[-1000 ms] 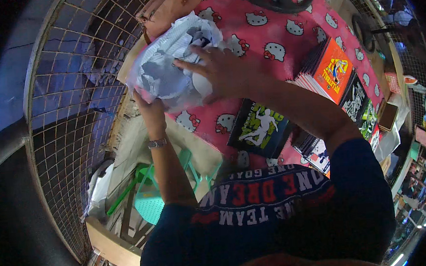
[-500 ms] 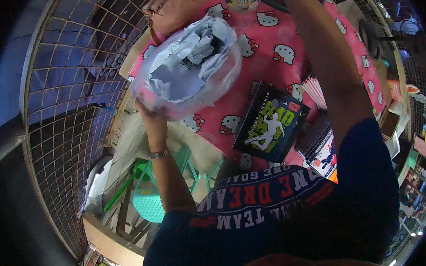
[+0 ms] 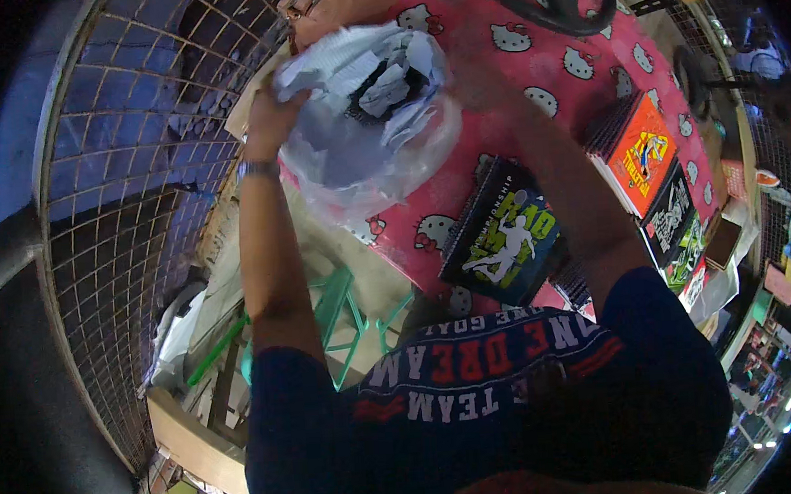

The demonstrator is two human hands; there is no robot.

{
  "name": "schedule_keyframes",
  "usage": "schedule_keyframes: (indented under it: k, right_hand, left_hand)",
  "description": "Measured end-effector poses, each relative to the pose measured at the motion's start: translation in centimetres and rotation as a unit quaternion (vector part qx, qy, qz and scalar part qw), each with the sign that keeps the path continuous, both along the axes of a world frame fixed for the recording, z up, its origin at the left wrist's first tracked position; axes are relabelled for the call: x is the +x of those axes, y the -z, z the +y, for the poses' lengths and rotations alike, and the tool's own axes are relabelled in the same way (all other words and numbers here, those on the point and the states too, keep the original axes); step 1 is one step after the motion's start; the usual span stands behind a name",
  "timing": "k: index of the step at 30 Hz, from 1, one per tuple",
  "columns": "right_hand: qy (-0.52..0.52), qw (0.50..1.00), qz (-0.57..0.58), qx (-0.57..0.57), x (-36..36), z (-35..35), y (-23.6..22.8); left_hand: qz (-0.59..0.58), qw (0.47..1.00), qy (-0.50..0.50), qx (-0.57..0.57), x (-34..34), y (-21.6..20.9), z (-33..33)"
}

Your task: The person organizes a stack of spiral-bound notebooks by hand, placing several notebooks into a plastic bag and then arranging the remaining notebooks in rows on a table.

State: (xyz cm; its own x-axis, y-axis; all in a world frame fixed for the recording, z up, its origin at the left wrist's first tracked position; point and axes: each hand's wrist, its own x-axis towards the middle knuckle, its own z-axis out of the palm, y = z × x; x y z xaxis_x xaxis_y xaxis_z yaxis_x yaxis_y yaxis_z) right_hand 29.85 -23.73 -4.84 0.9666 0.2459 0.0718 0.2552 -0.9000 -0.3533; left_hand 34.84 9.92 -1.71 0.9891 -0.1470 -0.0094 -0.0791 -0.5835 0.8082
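A clear plastic bag (image 3: 355, 181) stands open on the pink tablecloth (image 3: 512, 77), filled with crumpled white and grey paper scraps (image 3: 386, 94). My left hand (image 3: 272, 119) grips the left side of its rim, fingers closed over the edge. By the bag's right side is my right hand (image 3: 476, 74), smeared by motion, so its fingers cannot be made out. Nearer to me lies a dark spiral notebook (image 3: 504, 249) with a white player figure on the cover. My right forearm passes over its right edge.
An orange notebook (image 3: 648, 155) and a black notebook (image 3: 670, 212) lie at the right. Behind the bag sits a tan bag-like item (image 3: 354, 9). A black curved ring (image 3: 581, 27) rests at the far side. Wire mesh (image 3: 146, 163) borders the left; a green plastic stool (image 3: 334, 310) stands below.
My left hand has moved up along the bag's left rim. My right hand has come back from the table's far side to the bag. More notebooks show at the right.
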Motion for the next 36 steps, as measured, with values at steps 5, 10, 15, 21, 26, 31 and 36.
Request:
schedule_keyframes:
  k: [5,10,15,21,26,31,36]
  right_hand:
    - [0.038,0.982,0.16,0.091,-0.4,2.9,-4.7]
    - [0.115,0.956,0.168,0.21,2.3,-3.5,-8.4]
    - [0.131,0.974,-0.081,-0.167,2.7,2.2,-13.5]
    - [-0.282,0.958,-0.016,0.047,2.2,9.7,-7.4]
    - [-0.16,0.981,0.035,-0.101,4.0,7.6,-3.8]
    - [-0.11,0.991,0.067,-0.028,3.7,5.2,-4.4]
    - [-0.133,0.977,0.032,-0.165,2.0,6.7,-5.7]
  left_hand:
    - [-0.051,0.978,0.058,0.193,1.6,2.5,3.5]
    - [0.132,0.976,0.014,-0.171,-2.3,-3.5,2.0]
    - [0.163,0.873,0.015,-0.459,-4.0,-2.6,4.6]
    - [0.226,0.804,-0.038,-0.549,-2.9,-1.9,3.8]
    - [0.21,0.744,-0.017,-0.634,-1.9,-2.8,6.8]
    - [-0.284,0.887,-0.351,0.1,-5.1,-4.8,2.4]
    - [-0.161,0.986,0.024,-0.042,-11.0,-5.2,-5.4]
